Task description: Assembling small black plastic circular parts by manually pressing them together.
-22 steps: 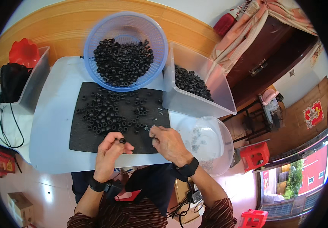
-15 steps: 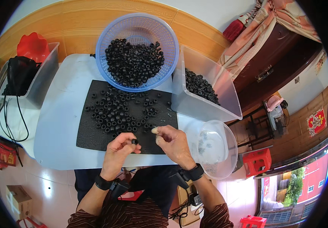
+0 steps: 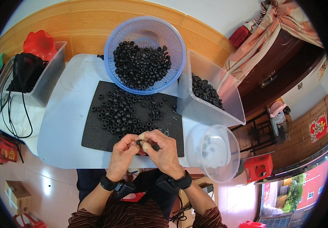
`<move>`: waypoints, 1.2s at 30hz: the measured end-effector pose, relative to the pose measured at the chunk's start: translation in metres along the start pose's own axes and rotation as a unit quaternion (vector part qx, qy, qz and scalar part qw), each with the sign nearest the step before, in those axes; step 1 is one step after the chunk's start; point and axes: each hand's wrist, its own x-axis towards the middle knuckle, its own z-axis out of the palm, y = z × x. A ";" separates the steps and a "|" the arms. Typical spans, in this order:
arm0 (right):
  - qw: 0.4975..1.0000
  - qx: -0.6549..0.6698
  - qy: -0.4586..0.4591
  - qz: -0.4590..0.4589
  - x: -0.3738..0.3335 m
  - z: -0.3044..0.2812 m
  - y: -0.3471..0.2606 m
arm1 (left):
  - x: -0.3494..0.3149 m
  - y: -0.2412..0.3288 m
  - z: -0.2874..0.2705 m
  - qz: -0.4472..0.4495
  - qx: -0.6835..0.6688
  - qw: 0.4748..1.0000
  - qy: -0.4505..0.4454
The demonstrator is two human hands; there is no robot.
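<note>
Above the front of a black textured mat (image 3: 91, 139), both hands meet fingertip to fingertip. My left hand (image 3: 121, 156) pinches a small black ring-shaped part (image 3: 139, 142), mostly covered by fingers. Pale finger covers sit on the thumb and forefinger of my right hand (image 3: 164, 151), which are closed against that part; anything else between them is hidden. Just beyond the hands, a pile of similar black parts (image 3: 120, 116) spreads over the mat. Tiny shiny pieces (image 3: 166, 132) lie beside it, close to my right hand.
A blue mesh basket (image 3: 108, 62) of black parts stands behind the mat. Right of it is a clear bin (image 3: 213, 117) with more. A clear round tub (image 3: 230, 152) with tiny shiny pieces sits at the table's right edge. Another bin (image 3: 44, 93) with cables stands left.
My right hand has moved left to meet my left hand, and its fingertips now touch around the black part. The whole view has shifted slightly.
</note>
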 end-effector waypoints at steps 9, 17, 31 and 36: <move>0.998 -0.042 -0.035 0.033 0.000 -0.008 0.007 | -0.001 -0.001 0.002 0.015 0.090 0.996 0.010; 0.988 0.031 -0.004 0.154 0.003 -0.001 0.012 | 0.000 0.002 0.005 -0.005 0.059 0.998 0.005; 0.913 -0.391 -0.109 -0.042 0.090 -0.022 0.051 | 0.001 -0.002 -0.001 -0.005 0.040 0.999 0.001; 0.882 -0.450 -0.136 -0.039 0.094 -0.012 0.052 | 0.000 -0.001 -0.001 -0.022 -0.021 1.000 -0.002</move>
